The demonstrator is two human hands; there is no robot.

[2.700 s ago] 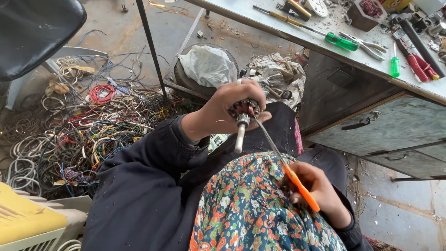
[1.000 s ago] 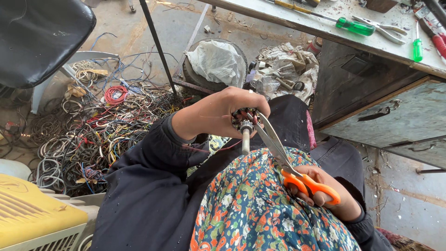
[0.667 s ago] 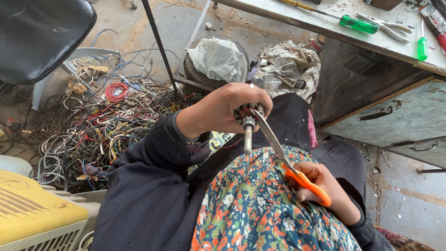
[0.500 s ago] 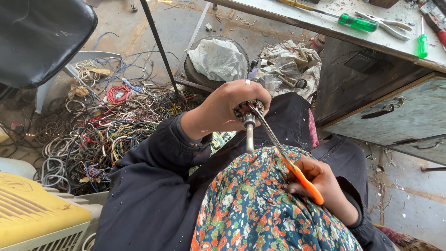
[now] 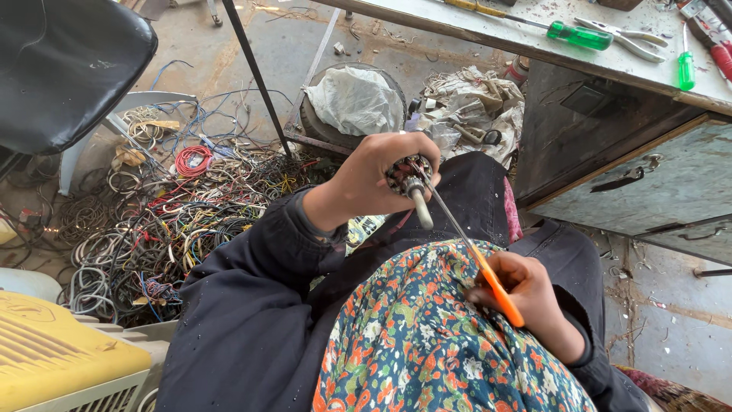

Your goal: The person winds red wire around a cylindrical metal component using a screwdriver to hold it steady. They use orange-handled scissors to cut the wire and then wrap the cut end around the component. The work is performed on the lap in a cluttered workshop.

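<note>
My left hand (image 5: 381, 172) is closed around a small motor rotor (image 5: 404, 177) above my lap, its shaft pointing down toward me. My right hand (image 5: 526, 294), lower and to the right, grips an orange-handled screwdriver (image 5: 465, 244). Its long blade slants up-left, the tip touching the rotor.

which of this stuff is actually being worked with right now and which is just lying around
In use:
left hand gripping a small motor rotor with a shaft
right hand holding orange-handled scissors, blades at the rotor

Lying about:
tangle of wires on the floor
green screwdriver and pliers on the bench
black chair seat
</note>
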